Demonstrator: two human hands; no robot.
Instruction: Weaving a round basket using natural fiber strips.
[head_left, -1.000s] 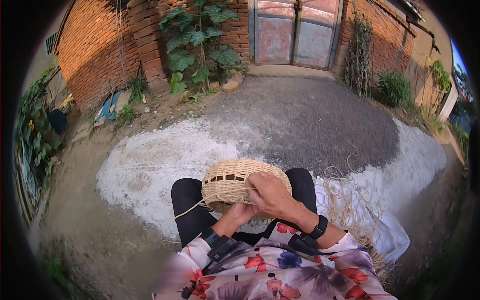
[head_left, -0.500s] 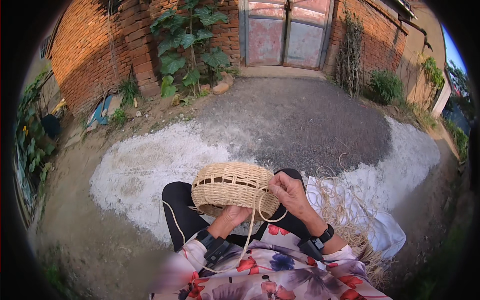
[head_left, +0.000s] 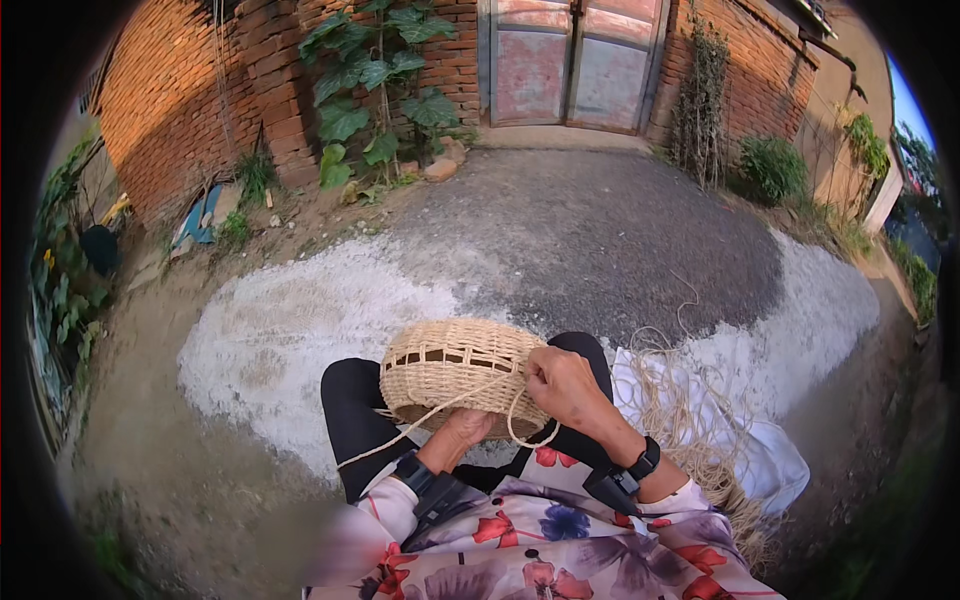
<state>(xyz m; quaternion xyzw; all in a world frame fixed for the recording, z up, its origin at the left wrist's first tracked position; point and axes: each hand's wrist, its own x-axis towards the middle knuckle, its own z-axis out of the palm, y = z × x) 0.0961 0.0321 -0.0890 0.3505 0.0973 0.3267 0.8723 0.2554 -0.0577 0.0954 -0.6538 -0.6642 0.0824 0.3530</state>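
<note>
A round woven straw basket (head_left: 455, 384) sits tilted over my lap, with a band of open gaps around its side. My left hand (head_left: 466, 426) grips its near lower edge, and the fingers vanish inside. At the basket's right side my right hand (head_left: 566, 382) is closed, pinching the twisted straw cord (head_left: 518, 405). A loop of that cord hangs below the right hand. Another length of it runs across the basket's front, down to the left over my left thigh. The right fingertips are partly hidden against the weave.
A heap of loose straw cord (head_left: 690, 420) lies on a white sack (head_left: 770, 455) to my right. My dark-trousered knees (head_left: 350, 415) flank the basket. Ahead are patchy concrete ground (head_left: 600, 240), a metal double door (head_left: 570, 70), brick walls and a leafy plant (head_left: 375, 75).
My right hand has turned and moved slightly down and left, close against the basket. The hanging cord has swung to the left, now slanting across the basket's front.
</note>
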